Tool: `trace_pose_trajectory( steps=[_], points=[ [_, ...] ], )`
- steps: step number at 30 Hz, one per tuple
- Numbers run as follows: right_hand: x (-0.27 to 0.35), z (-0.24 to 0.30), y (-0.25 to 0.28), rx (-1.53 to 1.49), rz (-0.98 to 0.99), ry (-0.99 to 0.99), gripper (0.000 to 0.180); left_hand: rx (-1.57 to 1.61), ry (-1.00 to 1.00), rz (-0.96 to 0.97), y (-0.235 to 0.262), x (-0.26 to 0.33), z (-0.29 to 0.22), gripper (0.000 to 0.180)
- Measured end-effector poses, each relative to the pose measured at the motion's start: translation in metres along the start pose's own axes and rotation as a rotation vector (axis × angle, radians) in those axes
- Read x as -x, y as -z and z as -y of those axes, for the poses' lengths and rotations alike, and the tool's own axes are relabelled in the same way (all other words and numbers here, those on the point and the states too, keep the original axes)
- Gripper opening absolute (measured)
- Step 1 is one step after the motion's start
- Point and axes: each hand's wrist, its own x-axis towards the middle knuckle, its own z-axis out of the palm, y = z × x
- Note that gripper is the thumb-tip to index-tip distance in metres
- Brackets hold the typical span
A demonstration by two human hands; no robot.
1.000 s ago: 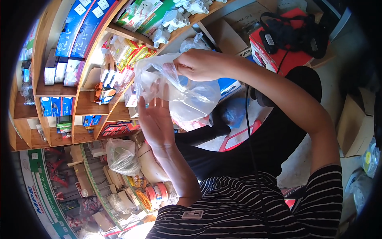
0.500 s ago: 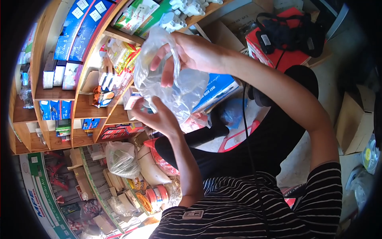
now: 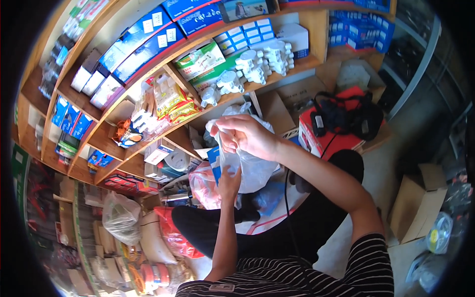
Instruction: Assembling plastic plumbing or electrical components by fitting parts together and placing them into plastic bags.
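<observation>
A translucent white plastic bag (image 3: pixel 256 172) hangs in front of my chest, above my bent legs. My right hand (image 3: pixel 250 136) grips its upper part, fingers curled and pinched together on the film. Lower and to the left, my left hand (image 3: pixel 229 184) holds the bag's near side between thumb and fingers, partly hidden by the stretched plastic. What the bag contains, if anything, does not show. Behind it, part of a blue box (image 3: pixel 214 161) sticks out on the left.
Wooden shelves (image 3: pixel 292 64) with boxes and white plastic fittings (image 3: pixel 253 65) rise ahead. A pink plastic bag (image 3: pixel 204 185) lies beyond my left hand. To the right sit a red box (image 3: pixel 309 131) with a black strapped item (image 3: pixel 341 116) on top, and an open carton (image 3: pixel 418 198).
My right hand has gone from spread fingers in the bag's opening to a closed grip on it. My left hand has closed on the bag. The view has tilted up toward the shelves.
</observation>
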Motion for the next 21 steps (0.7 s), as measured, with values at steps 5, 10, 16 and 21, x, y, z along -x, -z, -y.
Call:
trace_pose_trajectory(
  steps=[5,10,16,21],
  points=[
    [-0.002,-0.006,-0.003,0.095,-0.067,-0.067,0.036,-0.025,0.175,0.022,-0.032,0.001,0.016,0.077],
    [-0.001,-0.007,-0.026,-0.133,-0.1,-0.148,0.032,0.113,0.317,-0.091,-0.046,-0.037,0.009,0.08],
    [-0.013,0.004,-0.001,0.043,-0.329,0.018,0.022,1.111,0.16,0.308,-0.014,-0.045,0.032,0.037],
    [-0.004,0.048,0.072,-0.048,-0.648,0.104,0.028,1.693,-0.187,0.326,0.044,-0.019,0.077,0.061]
  ],
)
